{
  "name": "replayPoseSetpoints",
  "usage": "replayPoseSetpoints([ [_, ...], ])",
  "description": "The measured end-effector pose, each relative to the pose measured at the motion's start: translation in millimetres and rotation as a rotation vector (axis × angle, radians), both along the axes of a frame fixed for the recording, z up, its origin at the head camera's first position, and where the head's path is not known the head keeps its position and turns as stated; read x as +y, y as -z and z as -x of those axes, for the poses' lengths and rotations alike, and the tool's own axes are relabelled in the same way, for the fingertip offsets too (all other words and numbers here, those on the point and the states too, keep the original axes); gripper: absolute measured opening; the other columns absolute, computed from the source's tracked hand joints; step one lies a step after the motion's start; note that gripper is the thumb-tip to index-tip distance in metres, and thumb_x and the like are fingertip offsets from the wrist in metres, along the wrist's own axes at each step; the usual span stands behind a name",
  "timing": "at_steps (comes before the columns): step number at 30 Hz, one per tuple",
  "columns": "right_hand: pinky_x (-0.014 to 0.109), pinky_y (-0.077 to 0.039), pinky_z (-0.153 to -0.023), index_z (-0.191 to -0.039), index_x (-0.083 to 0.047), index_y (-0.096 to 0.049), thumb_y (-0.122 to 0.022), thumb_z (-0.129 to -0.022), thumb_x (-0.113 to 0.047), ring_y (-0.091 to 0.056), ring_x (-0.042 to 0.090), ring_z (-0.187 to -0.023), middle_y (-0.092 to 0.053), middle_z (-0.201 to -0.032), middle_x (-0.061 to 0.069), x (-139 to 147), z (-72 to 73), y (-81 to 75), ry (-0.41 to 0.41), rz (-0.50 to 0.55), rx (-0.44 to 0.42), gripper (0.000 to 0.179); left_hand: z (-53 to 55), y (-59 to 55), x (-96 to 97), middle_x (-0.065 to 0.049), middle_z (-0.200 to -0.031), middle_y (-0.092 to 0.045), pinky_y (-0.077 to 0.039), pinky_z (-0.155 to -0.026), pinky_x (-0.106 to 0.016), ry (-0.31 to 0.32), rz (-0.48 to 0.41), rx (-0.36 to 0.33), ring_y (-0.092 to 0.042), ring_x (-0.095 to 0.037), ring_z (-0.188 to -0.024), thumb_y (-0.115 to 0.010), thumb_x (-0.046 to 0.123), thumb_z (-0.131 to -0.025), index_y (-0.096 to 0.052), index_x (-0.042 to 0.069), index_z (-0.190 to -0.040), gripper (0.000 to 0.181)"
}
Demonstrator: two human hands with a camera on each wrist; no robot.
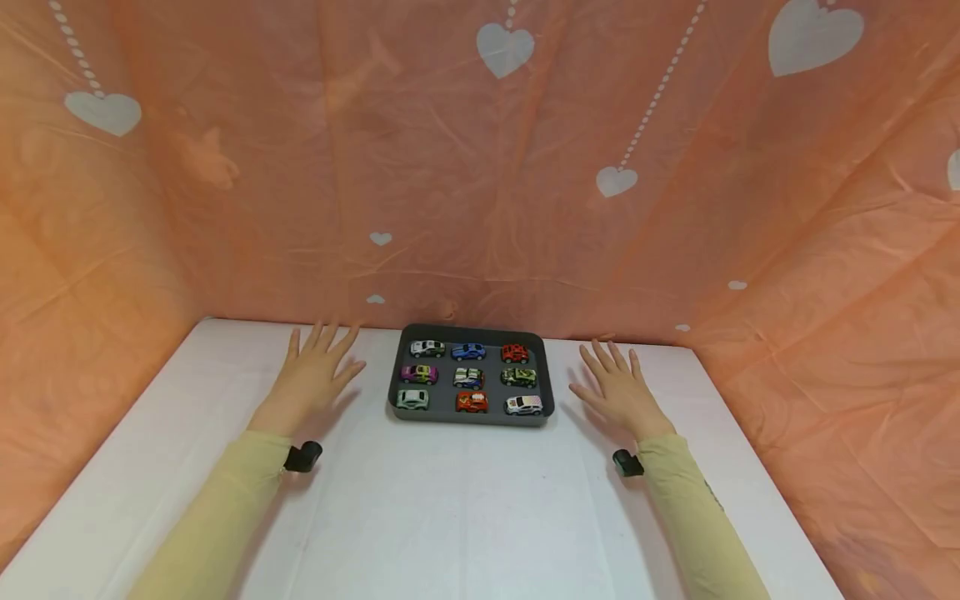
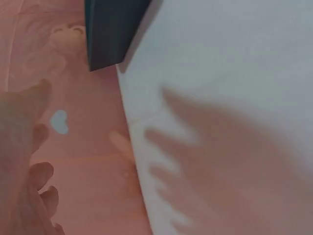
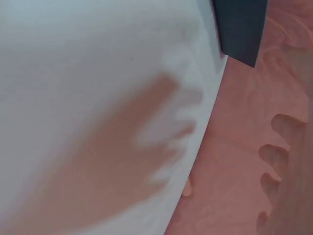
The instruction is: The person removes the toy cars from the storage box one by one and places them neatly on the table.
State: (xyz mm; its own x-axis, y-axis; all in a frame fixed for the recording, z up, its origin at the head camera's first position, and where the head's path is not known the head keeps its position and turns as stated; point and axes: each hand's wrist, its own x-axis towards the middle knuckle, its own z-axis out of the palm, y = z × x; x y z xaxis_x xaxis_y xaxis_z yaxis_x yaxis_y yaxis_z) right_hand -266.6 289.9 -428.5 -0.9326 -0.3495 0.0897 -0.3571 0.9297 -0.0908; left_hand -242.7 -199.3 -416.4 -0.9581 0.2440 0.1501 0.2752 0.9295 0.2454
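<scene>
A dark grey tray (image 1: 471, 421) lies at the far middle of the table, with several small toy cars in three rows, among them a blue car (image 1: 468, 352), a purple and yellow car (image 1: 419, 374) and a white car (image 1: 523, 405). Left of the tray, my left hand (image 1: 309, 375) is held over the table with its fingers spread, holding nothing. My right hand (image 1: 617, 390) is likewise spread on the tray's right side and touches no car. Each wrist view shows a hand's fingers at its outer edge and a corner of the tray (image 2: 115, 34).
The white table (image 1: 457, 508) ends at a peach curtain (image 1: 450, 208) with pale hearts, which stands behind and on both sides. Dark wrist cameras (image 1: 303, 457) sit at both cuffs. Hand shadows (image 3: 112, 161) fall on the white surface.
</scene>
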Motion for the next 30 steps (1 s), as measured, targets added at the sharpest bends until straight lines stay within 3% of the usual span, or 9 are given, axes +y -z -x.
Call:
replayPoseSetpoints([
  [4,0.056,-0.003,-0.114,-0.150,-0.007,-0.031,-0.048,-0.094,-0.056,-0.010,0.034,-0.143,-0.023,-0.155,0.017,-2.1,5.1,-5.0,-0.052,0.033,0.052,0.076,4.6,-6.5,-0.4,-0.028,-0.153,-0.017,0.004,-0.109,-0.064,0.011,-0.070,0.022,-0.009,-0.043,-0.140,-0.042,0.048,-0.100,-0.033,0.006,-0.149,0.065],
  [10,0.053,-0.029,-0.107,-0.135,0.001,-0.050,-0.061,-0.091,-0.039,-0.041,0.039,-0.127,-0.049,-0.136,0.021,-12.4,12.3,-18.6,-0.110,0.140,0.132,0.061,12.9,-21.7,0.3,-0.026,-0.141,-0.042,-0.028,-0.105,-0.061,0.032,-0.290,0.027,-0.037,-0.046,-0.128,-0.053,0.040,-0.098,-0.045,0.001,-0.141,0.058],
  [18,0.050,-0.042,-0.098,-0.129,-0.004,-0.056,-0.065,-0.092,-0.025,-0.052,0.034,-0.116,-0.058,-0.126,0.017,-29.5,15.1,-35.0,-0.090,0.398,0.058,0.044,18.5,-37.7,4.1,-0.028,-0.134,-0.049,-0.044,-0.094,-0.056,0.034,-0.576,-0.073,-0.051,-0.046,-0.116,-0.059,0.034,-0.096,-0.038,-0.005,-0.142,0.064],
  [24,0.050,-0.045,-0.096,-0.131,-0.002,-0.055,-0.064,-0.093,-0.020,-0.056,0.033,-0.113,-0.059,-0.124,0.019,-44.8,18.1,-42.7,-0.123,0.611,-0.004,0.043,16.0,-43.3,8.4,-0.028,-0.132,-0.050,-0.047,-0.092,-0.053,0.057,-0.684,-0.141,-0.052,-0.045,-0.115,-0.058,0.031,-0.097,-0.036,-0.008,-0.143,0.064],
  [30,0.048,-0.042,-0.100,-0.133,-0.004,-0.053,-0.062,-0.095,-0.017,-0.054,0.030,-0.117,-0.058,-0.127,0.018,-68.5,21.2,-57.4,-0.132,0.792,-0.123,0.042,18.3,-41.3,15.1,-0.031,-0.138,-0.043,-0.049,-0.091,-0.050,0.089,-0.814,-0.268,-0.047,-0.043,-0.121,-0.057,0.027,-0.098,-0.031,-0.011,-0.143,0.064],
])
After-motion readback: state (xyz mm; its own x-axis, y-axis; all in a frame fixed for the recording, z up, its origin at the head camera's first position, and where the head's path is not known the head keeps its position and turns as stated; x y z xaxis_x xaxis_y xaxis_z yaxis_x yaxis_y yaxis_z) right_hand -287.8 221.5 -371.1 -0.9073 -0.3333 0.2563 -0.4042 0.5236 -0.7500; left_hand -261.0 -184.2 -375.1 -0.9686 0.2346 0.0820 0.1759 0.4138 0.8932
